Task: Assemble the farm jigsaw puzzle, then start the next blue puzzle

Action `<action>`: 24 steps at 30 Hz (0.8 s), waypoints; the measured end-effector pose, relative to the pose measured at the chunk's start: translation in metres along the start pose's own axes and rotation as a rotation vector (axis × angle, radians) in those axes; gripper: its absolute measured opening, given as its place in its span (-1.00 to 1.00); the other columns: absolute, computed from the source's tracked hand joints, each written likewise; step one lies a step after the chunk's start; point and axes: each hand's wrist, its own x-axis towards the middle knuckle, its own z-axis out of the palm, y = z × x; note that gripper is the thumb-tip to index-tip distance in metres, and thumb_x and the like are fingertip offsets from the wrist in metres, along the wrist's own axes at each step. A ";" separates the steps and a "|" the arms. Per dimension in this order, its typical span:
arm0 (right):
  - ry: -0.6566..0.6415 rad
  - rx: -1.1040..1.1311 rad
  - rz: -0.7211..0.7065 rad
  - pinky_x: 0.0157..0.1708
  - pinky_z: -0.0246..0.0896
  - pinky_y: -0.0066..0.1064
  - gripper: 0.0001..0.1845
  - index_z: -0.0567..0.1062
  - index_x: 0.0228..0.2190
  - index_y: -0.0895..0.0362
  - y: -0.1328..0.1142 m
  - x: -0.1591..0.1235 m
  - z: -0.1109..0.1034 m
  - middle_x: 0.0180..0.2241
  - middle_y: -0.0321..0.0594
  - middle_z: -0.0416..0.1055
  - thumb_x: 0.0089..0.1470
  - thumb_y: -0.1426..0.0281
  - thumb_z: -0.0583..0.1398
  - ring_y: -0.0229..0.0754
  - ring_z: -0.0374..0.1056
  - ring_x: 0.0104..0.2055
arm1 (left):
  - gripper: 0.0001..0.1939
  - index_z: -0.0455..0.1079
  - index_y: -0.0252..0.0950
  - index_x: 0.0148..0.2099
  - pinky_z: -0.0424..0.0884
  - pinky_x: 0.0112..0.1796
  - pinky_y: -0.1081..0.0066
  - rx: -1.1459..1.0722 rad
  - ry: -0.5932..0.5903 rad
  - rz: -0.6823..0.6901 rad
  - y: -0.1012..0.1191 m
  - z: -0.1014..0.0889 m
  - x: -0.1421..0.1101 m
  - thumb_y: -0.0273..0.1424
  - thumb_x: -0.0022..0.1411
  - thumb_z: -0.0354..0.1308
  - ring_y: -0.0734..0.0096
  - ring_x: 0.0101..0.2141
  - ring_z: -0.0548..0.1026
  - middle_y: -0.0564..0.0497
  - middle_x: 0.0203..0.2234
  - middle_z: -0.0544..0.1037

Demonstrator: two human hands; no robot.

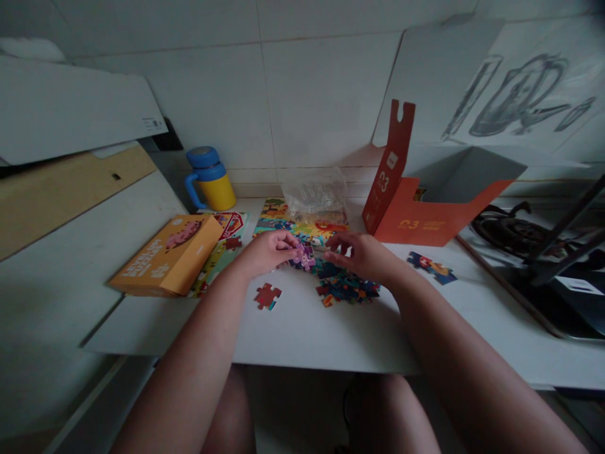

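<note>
Purple puzzle pieces (pixel 305 255) are pinched between the thumb and fingers of my left hand (pixel 274 249), just above the table. Close by on the right, my right hand (pixel 354 252) has its fingers bent around what looks like a puzzle piece (pixel 321 249), seen nearly edge-on. Below that hand lies a heap of dark, colourful puzzle pieces (pixel 350 287). One reddish-brown piece (pixel 268 296) sits alone nearer the table's front edge. Behind both hands is a bright printed animal picture (pixel 274 214), partly covered by a clear plastic bag (pixel 316 195).
An orange puzzle box (pixel 165 255) rests on a printed sheet (pixel 229 236) at left, before a blue and yellow mug (pixel 212 180). An open red-orange box (pixel 420 211) stands at right. Joined puzzle pieces (pixel 432 267) lie near a black stand (pixel 558 277).
</note>
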 end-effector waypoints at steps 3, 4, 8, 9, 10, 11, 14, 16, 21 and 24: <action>-0.073 0.158 -0.021 -0.34 0.20 -0.39 -0.69 0.62 -0.19 0.07 -0.016 0.001 0.008 -0.34 -0.26 0.59 0.30 0.10 0.25 -0.20 0.42 -0.34 | -0.67 0.49 -0.24 -0.14 0.21 -0.52 0.49 -0.042 0.011 0.009 0.008 0.006 -0.003 -0.14 0.20 0.41 0.48 -0.50 0.45 0.03 -0.39 0.65; -0.087 0.179 -0.015 -0.37 0.17 -0.39 -0.70 0.61 -0.25 0.07 -0.019 0.002 0.011 -0.39 -0.29 0.56 0.31 0.11 0.23 -0.22 0.38 -0.38 | -0.66 0.51 -0.25 -0.14 0.26 -0.49 0.48 -0.044 0.018 0.018 0.009 0.007 -0.004 -0.14 0.19 0.43 0.44 -0.45 0.50 0.00 -0.36 0.67; -0.089 0.145 0.001 -0.43 0.06 -0.39 -0.68 0.59 -0.32 0.07 -0.015 0.003 0.011 -0.45 -0.32 0.50 0.31 0.12 0.21 -0.24 0.28 -0.45 | -0.65 0.53 -0.25 -0.12 0.38 -0.44 0.44 -0.060 0.089 0.052 0.005 0.004 0.000 -0.11 0.20 0.41 0.36 -0.38 0.57 -0.06 -0.29 0.69; -0.055 0.108 0.016 -0.43 0.05 -0.38 -0.67 0.59 -0.31 0.07 -0.011 0.003 0.008 -0.45 -0.31 0.51 0.32 0.11 0.20 -0.23 0.28 -0.45 | -0.65 0.53 -0.26 -0.12 0.42 -0.41 0.43 -0.072 0.120 0.060 0.002 0.001 0.001 -0.11 0.21 0.40 0.35 -0.36 0.58 -0.06 -0.28 0.70; 0.001 0.063 0.045 -0.43 0.04 -0.37 -0.67 0.60 -0.29 0.08 -0.006 0.003 0.005 -0.45 -0.30 0.51 0.33 0.11 0.19 -0.22 0.29 -0.45 | -0.65 0.53 -0.26 -0.11 0.46 -0.37 0.40 -0.079 0.161 0.065 -0.001 -0.004 0.002 -0.11 0.22 0.39 0.32 -0.33 0.60 -0.07 -0.27 0.70; 0.076 0.010 0.082 -0.43 0.04 -0.37 -0.66 0.61 -0.28 0.08 -0.002 0.003 0.000 -0.45 -0.27 0.52 0.34 0.12 0.18 -0.21 0.30 -0.45 | -0.65 0.53 -0.26 -0.08 0.50 -0.31 0.37 -0.072 0.215 0.064 -0.004 -0.011 0.003 -0.11 0.24 0.37 0.29 -0.29 0.62 -0.09 -0.25 0.70; 0.293 -0.178 0.199 -0.39 0.07 -0.35 -0.69 0.63 -0.24 0.09 0.012 0.002 -0.013 -0.38 -0.16 0.59 0.35 0.19 0.15 -0.14 0.39 -0.40 | -0.66 0.51 -0.25 0.05 0.54 -0.17 0.27 0.131 0.493 -0.003 -0.013 -0.034 0.001 -0.19 0.32 0.29 0.19 -0.21 0.65 -0.14 -0.16 0.70; 0.348 -0.307 0.270 -0.35 0.10 -0.32 -0.70 0.64 -0.22 0.10 0.018 0.001 -0.020 -0.29 -0.07 0.64 0.34 0.25 0.14 -0.07 0.48 -0.31 | -0.73 0.51 -0.24 0.04 0.52 -0.07 0.16 0.429 0.702 -0.093 -0.019 -0.051 -0.005 -0.29 0.33 0.23 0.06 -0.12 0.65 -0.20 -0.09 0.69; 0.328 -0.388 0.400 -0.32 0.16 -0.31 -0.69 0.69 -0.18 0.08 0.026 0.001 -0.020 -0.22 0.00 0.69 0.33 0.27 0.14 0.03 0.56 -0.20 | -0.81 0.56 -0.25 -0.15 0.47 0.00 -0.06 0.828 0.769 -0.366 -0.034 -0.082 -0.020 -0.38 0.16 0.27 -0.29 -0.04 0.62 -0.35 -0.11 0.68; 0.297 -0.230 0.395 -0.28 0.22 -0.34 -0.69 0.70 -0.11 0.09 0.028 0.005 -0.011 -0.19 -0.06 0.69 0.32 0.26 0.17 -0.01 0.57 -0.17 | -0.81 0.59 -0.24 -0.22 0.49 -0.04 -0.12 0.813 0.716 -0.411 -0.044 -0.092 -0.022 -0.30 0.11 0.31 -0.34 -0.08 0.62 -0.38 -0.20 0.68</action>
